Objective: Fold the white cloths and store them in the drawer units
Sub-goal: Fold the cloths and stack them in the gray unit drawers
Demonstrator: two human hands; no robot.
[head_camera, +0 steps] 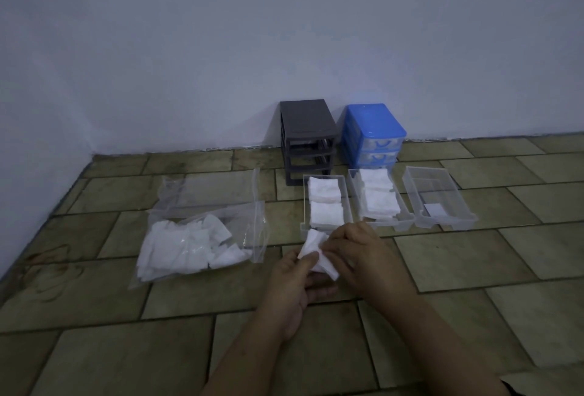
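Both hands hold one small white cloth [316,252] above the tiled floor. My left hand [295,282] pinches its near edge with the thumb on top. My right hand [363,256] grips its right side with curled fingers. A clear plastic bag [202,231] of unfolded white cloths lies to the left. A grey drawer unit [306,139] with empty slots and a blue drawer unit [373,133] stand against the wall. Three clear drawers lie in front: the left drawer [306,203] and the middle drawer [355,193] hold folded cloths, the right drawer [442,199] holds none.
The pale wall [284,32] runs behind the drawer units and meets a side wall at the far left corner. Brownish floor tiles [474,253] spread around the hands. A small white label shows in the right drawer.
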